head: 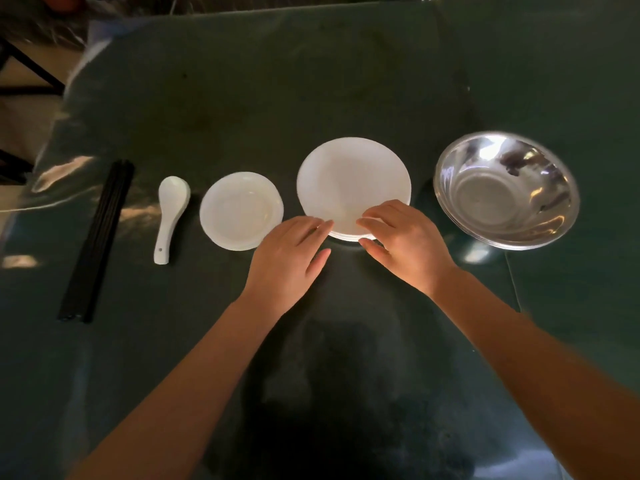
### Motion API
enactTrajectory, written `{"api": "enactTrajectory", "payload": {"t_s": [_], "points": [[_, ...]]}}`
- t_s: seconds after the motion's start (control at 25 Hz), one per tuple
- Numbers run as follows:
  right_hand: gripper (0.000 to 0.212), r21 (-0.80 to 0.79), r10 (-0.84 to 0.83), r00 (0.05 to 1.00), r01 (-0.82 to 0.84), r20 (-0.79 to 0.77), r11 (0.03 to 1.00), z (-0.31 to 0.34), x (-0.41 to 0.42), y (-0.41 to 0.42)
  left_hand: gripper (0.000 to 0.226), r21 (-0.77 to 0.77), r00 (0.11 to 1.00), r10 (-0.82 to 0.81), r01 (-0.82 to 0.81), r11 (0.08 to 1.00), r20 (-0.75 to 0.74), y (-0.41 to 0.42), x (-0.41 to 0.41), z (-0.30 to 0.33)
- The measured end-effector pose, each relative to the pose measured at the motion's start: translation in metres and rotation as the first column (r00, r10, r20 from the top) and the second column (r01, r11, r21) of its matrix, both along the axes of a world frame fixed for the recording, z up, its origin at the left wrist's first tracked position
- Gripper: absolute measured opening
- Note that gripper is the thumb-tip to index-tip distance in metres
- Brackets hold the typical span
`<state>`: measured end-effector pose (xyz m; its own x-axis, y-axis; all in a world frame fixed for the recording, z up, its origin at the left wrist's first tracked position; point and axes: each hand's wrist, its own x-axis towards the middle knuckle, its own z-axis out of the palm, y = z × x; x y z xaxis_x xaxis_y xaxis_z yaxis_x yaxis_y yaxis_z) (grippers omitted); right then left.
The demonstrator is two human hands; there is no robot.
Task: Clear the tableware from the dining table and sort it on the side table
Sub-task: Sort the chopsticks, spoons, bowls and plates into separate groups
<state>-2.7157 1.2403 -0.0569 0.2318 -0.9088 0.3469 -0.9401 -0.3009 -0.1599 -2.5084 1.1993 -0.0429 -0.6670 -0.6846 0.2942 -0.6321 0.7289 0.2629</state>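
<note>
Taking the large white plate stack (353,185) as the landmark throughout.

Farthest to its left: black chopsticks (97,239), bundled and lying lengthwise. Next, nearer the stack: a white ceramic spoon (170,216), bowl end away from the person. Just beside the stack on its left, apart from it: a small white dish (240,210), possibly more than one nested; hard to tell.

At the stack's near-left rim: left hand (289,252), fingers nearly straight and relaxed, tips touching or just short of the rim, gripping nothing. At the near-right rim: right hand (403,239), fingers lightly bent over the edge, thumb below the rim; a true pinch or mere contact cannot be told. Layered edges visible at the near rim, so probably several plates.

Just right of the stack, apart from it: stacked steel bowls (505,190), tilted toward the person. All on a dark green glossy table cover (311,81).

Likely risks:
- Sliding of upper plates, if lifted from the near edge only.
- Slipping on the slick cover while fingers work underneath.
- Knocking the small dish with the left wrist, given the narrow gap.
- Clipping the bowls if the stack swings right.
</note>
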Motion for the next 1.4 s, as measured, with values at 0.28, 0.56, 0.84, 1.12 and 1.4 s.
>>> {"api": "enactTrajectory", "payload": {"t_s": [0.28, 0.56, 0.84, 1.12, 1.4], "points": [[0.033, 0.428, -0.469, 0.595, 0.222, 0.653, 0.876, 0.034, 0.094, -0.025, 0.032, 0.649, 0.544, 0.797, -0.512, 0.562, -0.261, -0.022, 0.088, 0.032], [0.005, 0.776, -0.776, 0.184, 0.087, 0.604, 0.624, 0.021, 0.146, -0.065, 0.021, 0.98, 0.536, 0.841, -0.195, 0.043, 0.07, -0.072, 0.102, 0.02], [0.024, 0.731, -0.761, 0.284, 0.225, 0.583, 0.644, 0.022, 0.153, -0.077, 0.021, 0.961, 0.525, 0.847, -0.184, 0.208, -0.083, -0.089, 0.108, 0.015], [0.003, 0.766, -0.774, -0.026, 0.168, 0.633, 0.62, 0.033, 0.152, -0.112, 0.012, 0.96, 0.53, 0.833, -0.117, 0.256, -0.157, -0.131, 0.1, 0.026], [0.015, 0.778, -0.805, 0.049, 0.227, 0.591, 0.585, 0.028, 0.154, -0.119, 0.019, 0.964, 0.527, 0.834, -0.098, 0.249, -0.162, -0.136, 0.101, 0.01]]}}
